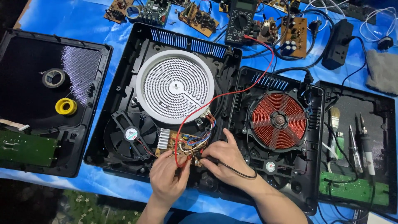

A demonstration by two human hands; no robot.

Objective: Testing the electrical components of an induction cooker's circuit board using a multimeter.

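Note:
My left hand [168, 176] pinches the red test lead [232, 92] down at the brown circuit board [182, 145] of an opened black cooker base [124, 74]. My right hand [224, 159] holds the black test lead [236, 172] against the same board. The red lead runs up to a dark multimeter [241, 20] at the back. A white round heating plate [175, 86] sits above the board, a black fan [128, 135] to its left.
A second opened base with a copper coil [278, 121] lies on the right. Black glass tops hold tape rolls [60, 89] on the left, screwdrivers and a brush [352, 137] on the right. Loose boards [198, 17], a power strip [338, 37] and a blue cloth [62, 20] fill the back.

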